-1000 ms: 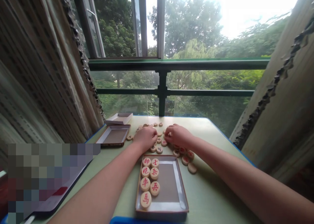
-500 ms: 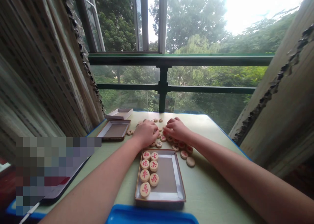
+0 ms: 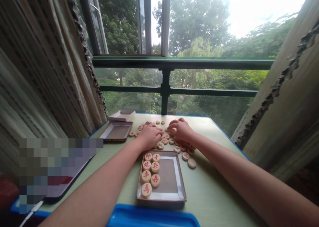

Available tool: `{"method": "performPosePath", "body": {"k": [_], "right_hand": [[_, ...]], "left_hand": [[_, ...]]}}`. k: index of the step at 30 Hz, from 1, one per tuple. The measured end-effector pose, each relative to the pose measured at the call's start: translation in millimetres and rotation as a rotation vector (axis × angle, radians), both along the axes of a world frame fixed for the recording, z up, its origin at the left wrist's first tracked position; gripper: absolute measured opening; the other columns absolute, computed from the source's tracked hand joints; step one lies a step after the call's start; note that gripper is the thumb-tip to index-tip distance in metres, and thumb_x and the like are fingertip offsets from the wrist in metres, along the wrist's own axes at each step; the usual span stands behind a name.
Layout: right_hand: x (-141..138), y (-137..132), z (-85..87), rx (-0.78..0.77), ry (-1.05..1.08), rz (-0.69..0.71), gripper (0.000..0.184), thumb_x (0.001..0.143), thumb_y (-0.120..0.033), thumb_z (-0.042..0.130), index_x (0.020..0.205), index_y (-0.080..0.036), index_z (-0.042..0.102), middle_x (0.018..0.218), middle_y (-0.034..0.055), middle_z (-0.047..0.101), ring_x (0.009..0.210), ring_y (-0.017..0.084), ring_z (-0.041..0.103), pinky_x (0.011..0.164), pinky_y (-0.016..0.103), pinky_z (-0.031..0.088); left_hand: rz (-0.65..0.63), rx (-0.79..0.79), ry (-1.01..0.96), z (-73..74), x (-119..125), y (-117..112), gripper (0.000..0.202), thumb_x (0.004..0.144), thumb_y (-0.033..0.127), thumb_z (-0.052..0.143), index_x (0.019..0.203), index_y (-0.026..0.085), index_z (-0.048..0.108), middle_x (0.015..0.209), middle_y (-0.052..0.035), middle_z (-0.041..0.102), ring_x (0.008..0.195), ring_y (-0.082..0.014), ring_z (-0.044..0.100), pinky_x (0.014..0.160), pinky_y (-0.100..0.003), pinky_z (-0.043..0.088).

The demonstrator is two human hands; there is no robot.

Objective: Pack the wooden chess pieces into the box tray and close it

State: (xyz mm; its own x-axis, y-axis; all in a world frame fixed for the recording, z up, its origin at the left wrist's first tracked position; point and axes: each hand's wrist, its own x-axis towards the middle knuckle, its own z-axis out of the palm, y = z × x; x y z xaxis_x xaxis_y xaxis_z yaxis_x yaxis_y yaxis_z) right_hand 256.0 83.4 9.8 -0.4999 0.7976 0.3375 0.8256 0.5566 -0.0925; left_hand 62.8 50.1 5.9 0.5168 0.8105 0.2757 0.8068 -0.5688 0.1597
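Observation:
Both my hands rest on a scatter of round wooden chess pieces (image 3: pixel 174 144) on a pale green table (image 3: pixel 211 187). My left hand (image 3: pixel 149 134) lies knuckles up over the left of the pile, fingers curled down onto the pieces. My right hand (image 3: pixel 181 129) covers the right of the pile in the same way, fingertips bent onto the discs. What either hand grips is hidden under the fingers. Nearer to me stands a shallow brown tray (image 3: pixel 179 184) with several pieces bearing red characters (image 3: pixel 151 172) laid in two columns along its left side.
A second shallow tray (image 3: pixel 117 133) and a box lid (image 3: pixel 122 115) lie at the table's far left by the curtain. A blue tray edge (image 3: pixel 152 219) shows at the near table edge. A blurred-out flat object (image 3: pixel 57 170) lies at the left. Window rails stand behind the table.
My hands have shifted slightly over the pile, and the view has tilted a little. The pieces in the near tray have not moved.

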Motion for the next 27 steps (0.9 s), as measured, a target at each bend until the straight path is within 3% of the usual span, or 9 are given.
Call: {"method": "performPosePath", "body": {"k": [5, 10, 13, 17, 27], "right_hand": [[-1.7, 0.6, 1.0, 0.010, -0.003, -0.001, 0.020, 0.077, -0.037, 0.058, 0.080, -0.023, 0.073, 0.103, 0.0024, 0.066, 0.088, 0.020, 0.048, 0.079, 0.031, 0.032], [-1.6, 0.5, -1.7, 0.031, 0.012, -0.024, 0.025, 0.078, -0.042, 0.057, 0.085, -0.024, 0.073, 0.105, 0.0035, 0.064, 0.090, 0.021, 0.048, 0.080, 0.032, 0.032], [-3.7, -0.6, -2.3, 0.009, 0.014, -0.032, 0.023, 0.076, -0.042, 0.059, 0.080, -0.025, 0.073, 0.104, 0.0028, 0.065, 0.090, 0.021, 0.048, 0.080, 0.032, 0.032], [-6.1, -1.4, -2.8, 0.023, 0.032, -0.026, 0.023, 0.075, -0.041, 0.061, 0.078, -0.023, 0.074, 0.101, 0.0032, 0.066, 0.089, 0.021, 0.048, 0.079, 0.032, 0.032], [-6.7, -0.2, -4.1, 0.036, 0.069, 0.074, 0.030, 0.086, -0.029, 0.047, 0.077, -0.018, 0.073, 0.095, 0.0057, 0.067, 0.085, 0.016, 0.051, 0.083, 0.031, 0.031]], "left_hand": [[-0.015, -0.013, 0.021, 1.2, -0.3, -0.3, 0.034, 0.084, 0.027, 0.036, 0.094, 0.025, 0.069, 0.116, 0.0003, 0.062, 0.112, -0.0237, 0.047, 0.100, -0.042, 0.030], [0.017, 0.019, 0.013, 0.0, -1.8, -1.6, 0.041, 0.088, 0.038, 0.031, 0.114, 0.026, 0.061, 0.132, -0.0028, 0.049, 0.126, -0.0268, 0.034, 0.103, -0.046, 0.027], [0.005, -0.020, 0.023, -1.0, -2.0, -2.0, 0.046, 0.089, 0.046, 0.026, 0.109, 0.028, 0.063, 0.129, -0.0008, 0.053, 0.127, -0.0273, 0.033, 0.104, -0.047, 0.025], [-0.042, -0.045, 0.016, -2.0, -2.5, -0.5, 0.055, 0.090, 0.050, 0.019, 0.099, 0.026, 0.068, 0.120, 0.0008, 0.060, 0.123, -0.0243, 0.040, 0.105, -0.041, 0.025], [-0.026, -0.031, 0.007, -2.4, -5.7, 1.7, 0.058, 0.090, 0.051, 0.017, 0.101, 0.024, 0.068, 0.121, -0.0006, 0.059, 0.123, -0.0244, 0.040, 0.105, -0.040, 0.027]]}}
